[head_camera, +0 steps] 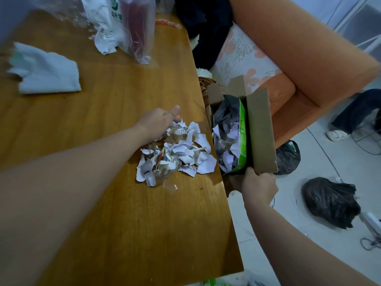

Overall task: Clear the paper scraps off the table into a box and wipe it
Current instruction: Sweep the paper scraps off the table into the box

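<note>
A heap of torn white paper scraps [181,151] with bits of clear plastic lies on the wooden table [107,112], close to its right edge. My left hand [158,120] rests against the far left side of the heap, fingers hidden among the scraps. A cardboard box [260,129] with a green inner liner sits just past the table's right edge and holds scraps and dark wrapping. My right hand [258,185] grips the box's near corner. A white cloth [46,72] lies at the table's far left.
Plastic bags [127,25] and crumpled paper stand at the table's back. An orange sofa [299,65] is behind the box. Two black bags [329,201] lie on the tiled floor, with cables and a power strip [371,223]. Another person's leg and shoe [338,134] are at far right.
</note>
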Motion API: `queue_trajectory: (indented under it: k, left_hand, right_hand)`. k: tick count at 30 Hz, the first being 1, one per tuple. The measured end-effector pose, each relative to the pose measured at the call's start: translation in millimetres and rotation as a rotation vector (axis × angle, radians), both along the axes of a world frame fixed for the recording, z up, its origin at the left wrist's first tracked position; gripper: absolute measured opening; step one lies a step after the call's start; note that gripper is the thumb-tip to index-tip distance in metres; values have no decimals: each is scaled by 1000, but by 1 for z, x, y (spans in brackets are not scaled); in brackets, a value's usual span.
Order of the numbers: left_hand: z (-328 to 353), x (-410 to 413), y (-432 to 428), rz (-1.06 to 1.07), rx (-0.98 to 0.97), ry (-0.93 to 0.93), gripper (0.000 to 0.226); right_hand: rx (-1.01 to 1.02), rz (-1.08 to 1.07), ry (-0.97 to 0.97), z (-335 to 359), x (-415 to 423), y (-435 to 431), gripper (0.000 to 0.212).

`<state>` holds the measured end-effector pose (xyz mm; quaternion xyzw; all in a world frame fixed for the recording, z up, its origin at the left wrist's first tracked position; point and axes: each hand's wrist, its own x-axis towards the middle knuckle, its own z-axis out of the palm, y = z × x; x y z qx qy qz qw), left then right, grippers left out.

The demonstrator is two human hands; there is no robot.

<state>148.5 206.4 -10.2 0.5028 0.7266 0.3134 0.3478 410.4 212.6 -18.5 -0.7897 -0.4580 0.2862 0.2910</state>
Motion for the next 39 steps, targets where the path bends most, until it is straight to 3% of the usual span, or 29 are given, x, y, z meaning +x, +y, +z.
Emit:
queue_trajectory:
  k: [4,7,12,18,22,34,39]
  left_hand:
    - [11,10,-16,161,107,-88,58]
    - [25,10,-37,390,195,20,56]
    - [25,8,-76,578,139,79,53]
    - [9,36,-97,769,160,78,56]
    - [-4,76,-101,781,184,-19,57]
    - [-8,125,-70,645,200,-28,61]
    - [-8,135,-56,589,271,-33,83]
  right_hand:
    - [-21,1,-5,1,10,-12,20]
    - [-32,5,-21,1,18,-23,23]
    - [-42,52,-74,4,18,-32,38]
    - [-10,76,-108,7,16,-32,35]
    - [-6,79,-112,9,18,-32,35]
    - [14,129,-90,13,17,-28,32]
    - [45,164,-128,14,11,-25,29]
